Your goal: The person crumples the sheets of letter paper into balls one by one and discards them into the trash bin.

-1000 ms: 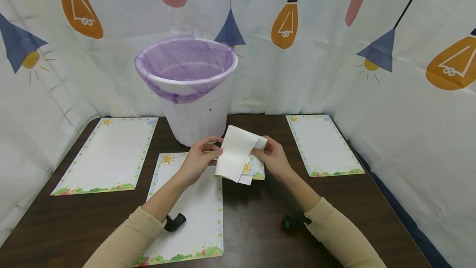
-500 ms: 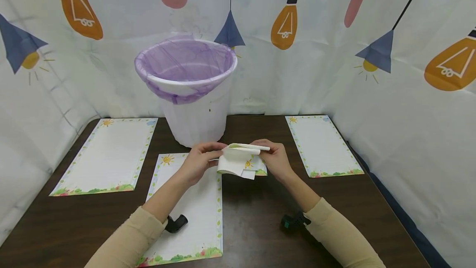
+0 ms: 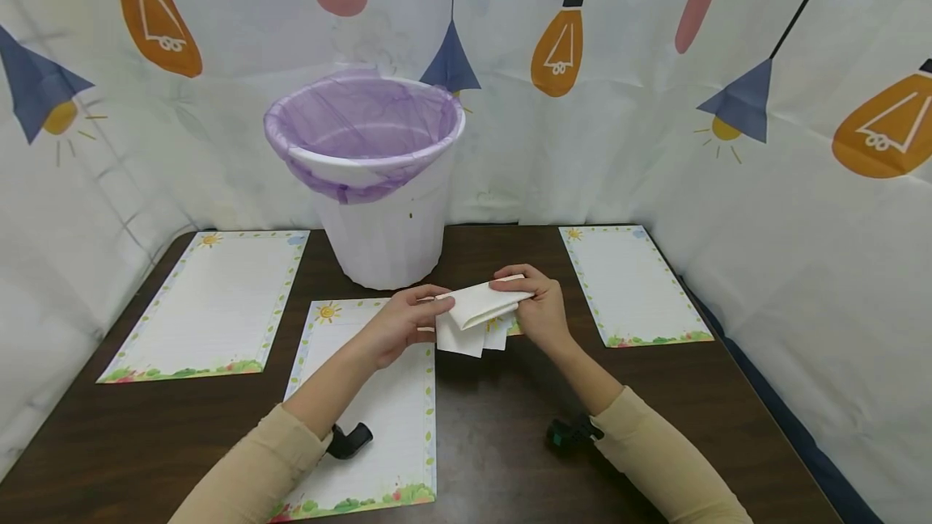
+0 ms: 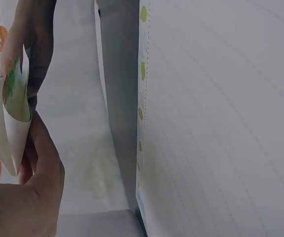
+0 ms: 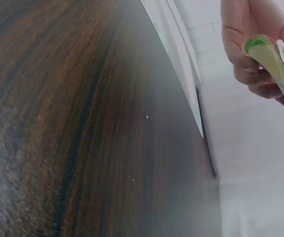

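Left grip [image 3: 399, 328] + right grip [image 3: 542, 312]: both pinching 1 folded paper [image 3: 480, 304] | on counter [image 3: 502, 443]: 3 flat sheets [image 3: 211, 306], 1 purple-lined bin [image 3: 386, 233]

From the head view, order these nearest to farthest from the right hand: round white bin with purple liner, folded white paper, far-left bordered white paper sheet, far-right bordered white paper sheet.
1. Folded paper, in the right hand's grip.
2. Far-right sheet, off to its right.
3. Bin, ahead and left.
4. Far-left sheet, left beyond the bin.
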